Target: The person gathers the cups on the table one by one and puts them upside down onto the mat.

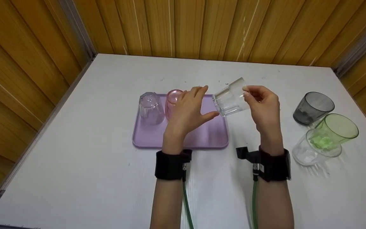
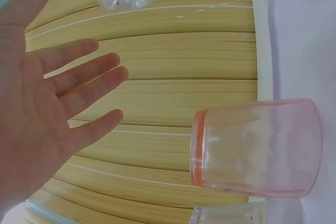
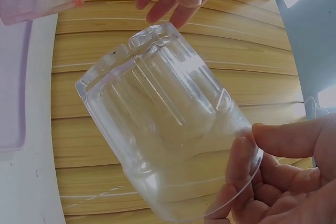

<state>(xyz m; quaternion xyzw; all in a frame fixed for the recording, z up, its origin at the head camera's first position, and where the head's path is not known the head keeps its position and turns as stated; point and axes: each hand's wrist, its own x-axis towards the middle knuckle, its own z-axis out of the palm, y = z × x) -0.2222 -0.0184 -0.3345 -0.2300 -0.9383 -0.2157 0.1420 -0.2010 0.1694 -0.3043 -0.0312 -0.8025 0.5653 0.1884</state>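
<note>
A clear faceted glass (image 1: 230, 98) hangs tilted above the right end of the purple tray (image 1: 213, 133). My right hand (image 1: 263, 103) pinches its rim between thumb and fingers, as the right wrist view shows. Beside the base of that glass, my left hand (image 1: 187, 109) is spread with fingers extended and an empty palm (image 2: 37, 114). On the tray, a pink glass (image 2: 254, 148) stands upside down, partly hidden behind the left hand in the head view. To its left, another clear glass (image 1: 151, 108) is also upside down on the tray.
On the right of the white table (image 1: 84, 152) stand a grey glass (image 1: 313, 108), a green glass (image 1: 338, 127) and a clear glass (image 1: 310, 151), close together with rims up. Wood-patterned panels (image 1: 186, 28) border the back and sides. Green cables (image 1: 186, 200) run along both forearms.
</note>
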